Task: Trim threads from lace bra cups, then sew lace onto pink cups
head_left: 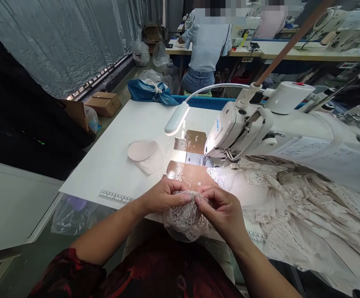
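My left hand (164, 195) and my right hand (222, 209) meet at the near edge of the white sewing table (111, 165). Both pinch a bunched piece of cream lace (186, 217) between thumb and fingers, and the lace hangs a little over the table edge. A large heap of the same lace fabric (307, 211) spreads to the right, under the arm of the white sewing machine (260, 128). The machine's needle area (229, 159) lies just beyond my hands, lit by a gooseneck lamp (176, 119).
A round pale pink pad on folded white cloth (144, 153) lies left of the machine. A ruler strip (114, 197) runs along the table's near edge. Blue bag (149, 91) and cardboard boxes (104, 103) sit beyond. A person in a light top (207, 45) works ahead.
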Demonstrator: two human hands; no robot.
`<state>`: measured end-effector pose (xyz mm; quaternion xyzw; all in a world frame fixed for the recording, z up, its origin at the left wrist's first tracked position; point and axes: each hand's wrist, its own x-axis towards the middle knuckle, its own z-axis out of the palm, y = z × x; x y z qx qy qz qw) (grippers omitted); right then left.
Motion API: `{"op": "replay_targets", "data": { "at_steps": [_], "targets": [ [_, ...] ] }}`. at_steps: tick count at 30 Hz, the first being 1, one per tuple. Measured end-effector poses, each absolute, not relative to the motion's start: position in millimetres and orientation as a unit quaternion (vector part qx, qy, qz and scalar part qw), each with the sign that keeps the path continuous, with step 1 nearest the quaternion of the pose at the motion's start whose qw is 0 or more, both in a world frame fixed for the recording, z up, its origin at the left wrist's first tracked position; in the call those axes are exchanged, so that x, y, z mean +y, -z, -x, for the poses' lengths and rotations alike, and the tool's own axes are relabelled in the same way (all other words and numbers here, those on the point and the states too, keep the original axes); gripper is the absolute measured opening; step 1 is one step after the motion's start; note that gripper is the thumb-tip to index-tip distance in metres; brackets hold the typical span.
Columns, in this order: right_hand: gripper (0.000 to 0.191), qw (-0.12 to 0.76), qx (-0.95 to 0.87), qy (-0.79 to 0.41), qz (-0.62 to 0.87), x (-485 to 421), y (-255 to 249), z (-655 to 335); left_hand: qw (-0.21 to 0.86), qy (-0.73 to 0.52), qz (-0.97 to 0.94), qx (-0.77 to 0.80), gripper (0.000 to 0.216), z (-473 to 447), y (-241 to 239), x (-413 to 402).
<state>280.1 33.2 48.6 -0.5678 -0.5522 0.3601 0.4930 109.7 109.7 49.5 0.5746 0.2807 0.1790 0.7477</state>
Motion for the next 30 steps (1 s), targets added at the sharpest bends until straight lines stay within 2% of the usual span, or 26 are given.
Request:
{"op": "replay_targets", "data": {
  "at_steps": [6,8,10,13,15,16,21,25,30],
  "targets": [
    [0.017,0.468,-0.497,-0.477,0.553,46,-46,-300,0.798,-0.246,-0.431,0.34,0.032,-119,-41,112],
    [0.017,0.449,-0.503,-0.489,0.554,49,-47,-314,0.776,-0.287,-0.41,0.384,0.033,-107,-51,124],
    [0.017,0.435,-0.515,-0.465,0.575,51,-48,-328,0.686,-0.359,-0.46,0.435,0.031,-93,-66,141],
    [0.013,0.406,-0.554,-0.39,0.614,56,-50,-344,0.46,-0.427,-0.62,0.471,0.023,-88,-83,165],
    [0.013,0.37,-0.59,-0.337,0.634,61,-50,-349,0.345,-0.41,-0.717,0.445,0.022,-105,-80,173],
    [0.015,0.348,-0.607,-0.312,0.643,65,-50,-350,0.322,-0.389,-0.753,0.421,0.024,-119,-73,174],
    [0.027,0.265,-0.669,-0.23,0.655,78,-42,-351,0.386,-0.315,-0.795,0.347,0.036,-191,-21,158],
    [0.03,0.242,-0.701,-0.183,0.646,80,-34,-347,0.388,-0.283,-0.813,0.328,0.031,-204,-4,137],
    [0.028,0.13,-0.743,-0.134,0.642,82,-30,-337,0.224,-0.145,-0.921,0.283,0.022,-189,-28,138]
  ]
}}
